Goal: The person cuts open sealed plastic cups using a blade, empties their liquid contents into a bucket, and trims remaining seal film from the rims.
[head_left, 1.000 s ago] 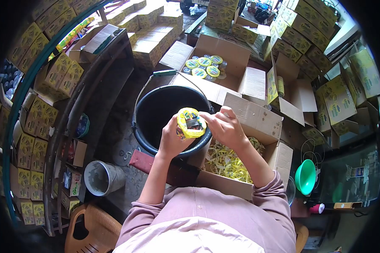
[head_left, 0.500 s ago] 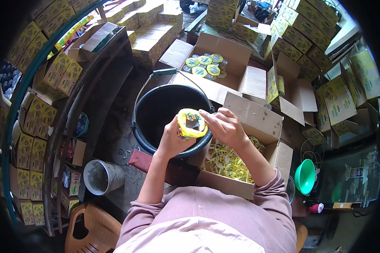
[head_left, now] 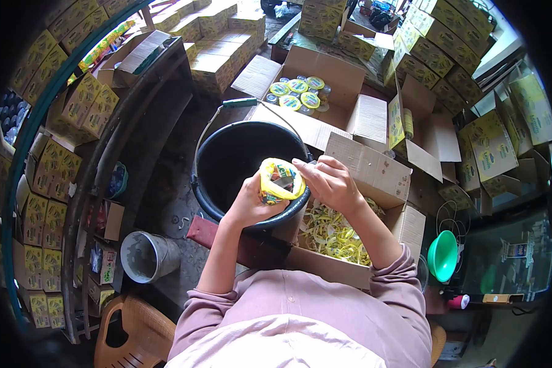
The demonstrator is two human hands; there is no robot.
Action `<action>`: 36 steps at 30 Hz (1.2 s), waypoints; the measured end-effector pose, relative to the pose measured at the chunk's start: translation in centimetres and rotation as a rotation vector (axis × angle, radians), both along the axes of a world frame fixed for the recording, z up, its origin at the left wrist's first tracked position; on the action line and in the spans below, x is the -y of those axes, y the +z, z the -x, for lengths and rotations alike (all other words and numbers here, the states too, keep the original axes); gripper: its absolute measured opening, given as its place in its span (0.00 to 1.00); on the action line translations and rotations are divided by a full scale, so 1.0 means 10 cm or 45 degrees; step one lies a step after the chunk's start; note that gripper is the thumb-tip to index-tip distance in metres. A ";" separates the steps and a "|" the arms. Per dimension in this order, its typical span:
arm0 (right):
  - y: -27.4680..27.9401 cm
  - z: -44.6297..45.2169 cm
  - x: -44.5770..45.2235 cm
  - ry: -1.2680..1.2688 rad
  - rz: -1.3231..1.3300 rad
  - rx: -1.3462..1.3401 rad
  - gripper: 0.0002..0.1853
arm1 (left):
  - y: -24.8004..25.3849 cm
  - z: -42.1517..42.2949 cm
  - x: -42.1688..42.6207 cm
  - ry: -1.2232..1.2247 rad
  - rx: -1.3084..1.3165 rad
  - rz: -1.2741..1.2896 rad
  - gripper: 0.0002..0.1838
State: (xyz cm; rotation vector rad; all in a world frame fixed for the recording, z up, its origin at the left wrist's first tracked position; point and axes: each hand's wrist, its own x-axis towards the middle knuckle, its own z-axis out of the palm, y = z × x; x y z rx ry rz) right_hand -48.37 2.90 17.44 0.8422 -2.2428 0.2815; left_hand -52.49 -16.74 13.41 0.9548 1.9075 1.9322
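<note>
My left hand (head_left: pixel 248 205) is wrapped round a yellow printed plastic wrapper roll (head_left: pixel 268 192), whose open top faces me; something grey shows inside it, but I cannot make out what. Beside the roll's right rim, my right hand (head_left: pixel 334 187) is closed with its fingers bent, the index finger reaching to the rim. A small greyish bit shows by these fingers, too small to name. Both hands are over the near rim of a large black bucket (head_left: pixel 203 187) with a green-gripped wire handle. Below my right forearm, a cardboard box (head_left: pixel 374 175) holds yellow strips (head_left: pixel 331 236).
Beyond the bucket, an open carton (head_left: pixel 325 64) holds several yellow-lidded cups (head_left: pixel 297 89). Printed cartons (head_left: pixel 218 58) are stacked behind and on both sides. A grey bucket (head_left: pixel 162 260) stands on the floor at left. At right are a green bowl (head_left: pixel 443 256) and a glass surface (head_left: pixel 509 257).
The yellow wrapper roll has tilted slightly and its opening looks wider, showing more of the inside. My right hand has shifted a little to the right with it.
</note>
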 end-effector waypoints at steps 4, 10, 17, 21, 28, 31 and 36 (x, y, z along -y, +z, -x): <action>-0.03 -0.01 0.00 0.009 0.015 -0.004 0.25 | 0.00 0.00 0.01 -0.102 0.123 -0.071 0.24; -0.01 -0.02 0.01 0.043 0.060 -0.022 0.24 | -0.04 0.01 0.03 -0.229 0.236 -0.063 0.23; 0.00 -0.02 0.02 0.035 0.087 0.016 0.26 | -0.02 0.02 0.07 -0.334 0.425 -0.034 0.20; 0.00 -0.01 0.04 0.028 0.093 0.035 0.26 | -0.15 0.06 0.09 -0.423 0.476 -0.060 0.25; -0.02 0.04 0.10 0.028 0.127 0.026 0.27 | -0.26 0.12 0.10 -0.743 0.785 -0.342 0.31; -0.02 0.06 0.14 0.033 0.128 0.027 0.28 | -0.28 0.17 0.11 -0.901 0.858 -0.438 0.33; 0.09 0.11 0.15 0.044 0.085 0.043 0.26 | -0.14 0.14 0.09 -0.753 0.769 -0.421 0.35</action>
